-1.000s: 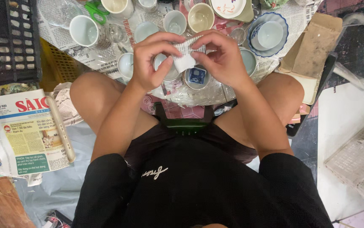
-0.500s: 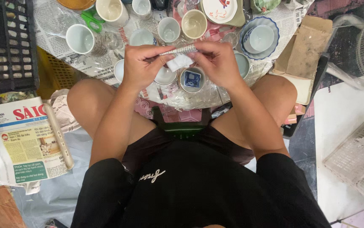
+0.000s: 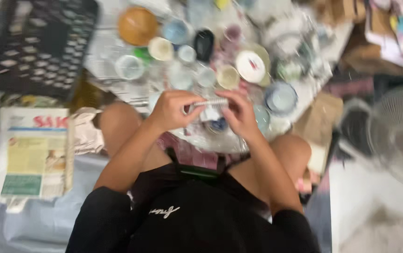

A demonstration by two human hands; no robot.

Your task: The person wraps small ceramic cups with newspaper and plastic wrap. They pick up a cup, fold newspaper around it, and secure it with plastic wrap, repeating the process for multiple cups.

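A: Item status?
B: Small white piece (image 3: 209,114), blurred, held between both hands above lap, at near edge of the plastic sheet (image 3: 300,100).
A: Fingers?
B: Left hand (image 3: 173,110) and right hand (image 3: 239,112) both pinched on it; a ridged strip (image 3: 213,101) spans the fingertips.
A: Surroundings?
B: Cups and bowls, e.g. blue-rim bowl (image 3: 281,97), farther back. Newspaper (image 3: 33,150) at left, fan (image 3: 398,136) at right.
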